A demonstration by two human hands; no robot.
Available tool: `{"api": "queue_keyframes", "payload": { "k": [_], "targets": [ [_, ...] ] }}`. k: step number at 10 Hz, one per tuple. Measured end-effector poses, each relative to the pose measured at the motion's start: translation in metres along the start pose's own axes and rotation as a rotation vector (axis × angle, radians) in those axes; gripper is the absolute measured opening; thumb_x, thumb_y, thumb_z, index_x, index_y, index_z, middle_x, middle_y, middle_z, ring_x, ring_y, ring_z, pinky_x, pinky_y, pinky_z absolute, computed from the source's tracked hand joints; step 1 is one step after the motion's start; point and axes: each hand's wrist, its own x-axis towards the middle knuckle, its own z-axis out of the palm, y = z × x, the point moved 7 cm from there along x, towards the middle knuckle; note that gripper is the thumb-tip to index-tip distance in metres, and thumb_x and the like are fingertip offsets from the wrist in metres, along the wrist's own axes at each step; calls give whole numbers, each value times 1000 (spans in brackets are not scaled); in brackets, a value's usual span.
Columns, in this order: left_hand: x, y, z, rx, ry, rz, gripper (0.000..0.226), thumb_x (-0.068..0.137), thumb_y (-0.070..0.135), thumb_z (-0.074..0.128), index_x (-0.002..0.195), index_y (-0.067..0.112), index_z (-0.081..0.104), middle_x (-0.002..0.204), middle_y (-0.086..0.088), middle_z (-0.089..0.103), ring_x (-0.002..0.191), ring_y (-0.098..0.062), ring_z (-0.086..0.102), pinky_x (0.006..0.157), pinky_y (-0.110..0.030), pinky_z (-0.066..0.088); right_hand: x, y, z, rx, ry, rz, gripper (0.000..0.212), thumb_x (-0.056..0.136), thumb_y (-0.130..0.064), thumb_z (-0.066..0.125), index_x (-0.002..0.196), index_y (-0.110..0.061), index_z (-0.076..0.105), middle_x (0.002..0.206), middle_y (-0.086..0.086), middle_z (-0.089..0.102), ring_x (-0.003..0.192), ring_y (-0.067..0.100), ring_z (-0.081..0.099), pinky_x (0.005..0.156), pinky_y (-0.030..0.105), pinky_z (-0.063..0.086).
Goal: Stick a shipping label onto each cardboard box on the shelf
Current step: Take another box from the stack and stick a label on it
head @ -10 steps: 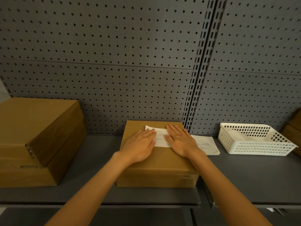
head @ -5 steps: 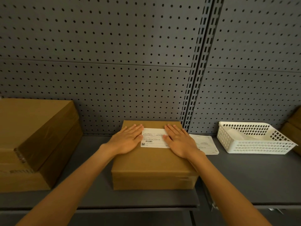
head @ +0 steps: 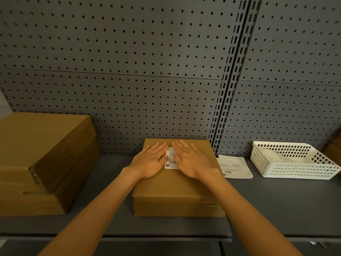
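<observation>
A flat brown cardboard box [head: 177, 191] lies on the grey shelf [head: 276, 209] in the middle. A white shipping label [head: 170, 159] with a barcode lies on its top, mostly covered by my hands. My left hand [head: 151, 161] presses flat on the label's left part, fingers straight. My right hand [head: 190, 159] presses flat on the label's right part. Only a narrow strip of label shows between them. To the left, two larger cardboard boxes [head: 40, 159] sit stacked, with no label showing on their visible faces.
A small pile of white label sheets [head: 234, 167] lies on the shelf right of the middle box. Beside it stands a white plastic basket [head: 293, 159]. Another cardboard box [head: 334, 148] peeks in at the far right. A dark pegboard wall [head: 147, 71] backs the shelf.
Both hands have slid inward over the label, so less of it shows than half a second ago. The box has not moved.
</observation>
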Motion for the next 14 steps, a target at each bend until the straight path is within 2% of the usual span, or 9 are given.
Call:
{"api": "queue_keyframes", "payload": {
  "k": [1, 3, 4, 6, 7, 11, 14],
  "targets": [
    [0, 0, 0, 0, -6, 5, 53, 102, 43, 10, 151, 27, 0, 159, 13, -4, 144, -3, -6, 119, -29, -6, 1, 4, 11, 24, -54, 6, 52, 104, -36, 12, 153, -22, 3, 161, -4, 0, 147, 9, -1, 117, 30, -3],
    [-1, 0, -1, 1, -3, 17, 53, 102, 43, 9, 151, 27, -1, 159, 12, -4, 145, -4, -6, 119, -29, -6, -20, 64, 6, 47, -34, 128, 51, 104, -36, 12, 153, -23, 2, 161, -5, -3, 147, 9, -4, 118, 30, -4],
    [-1, 2, -2, 9, -22, 21, 54, 102, 44, 10, 151, 26, 0, 159, 10, -4, 145, -5, -5, 118, -30, -5, -23, 72, 7, 83, -27, 162, 51, 104, -36, 13, 153, -23, 4, 161, -6, -2, 147, 8, -4, 118, 30, -4],
    [10, 12, -11, 112, -43, 32, 54, 103, 38, 13, 152, 18, 2, 160, 3, -2, 146, -9, -3, 116, -28, -6, -21, 72, 9, 107, 5, 167, 51, 104, -35, 14, 153, -24, 5, 161, -6, -1, 147, 8, -4, 118, 30, -5],
    [10, 16, -4, 74, -57, 58, 54, 103, 38, 11, 151, 19, -3, 159, 4, -8, 145, -7, -7, 114, -25, -8, -22, 71, 9, 110, 7, 171, 51, 104, -35, 15, 153, -24, 6, 161, -6, 0, 147, 8, -3, 118, 30, -5],
    [-43, 20, 3, 22, -70, 149, 56, 100, 47, 15, 150, 31, -6, 156, 16, -10, 140, 4, -13, 115, -22, -11, -23, 68, 8, 111, 21, 173, 51, 103, -35, 16, 153, -23, 7, 161, -5, 1, 147, 8, -2, 118, 30, -4],
    [-48, 22, 2, 7, -29, 96, 54, 101, 46, 13, 150, 32, -4, 156, 17, -8, 142, 4, -10, 118, -25, -6, -27, 60, 3, 58, 16, 102, 51, 104, -32, 17, 153, -22, 9, 160, -6, 6, 147, 9, 1, 118, 31, -5]
  ]
}}
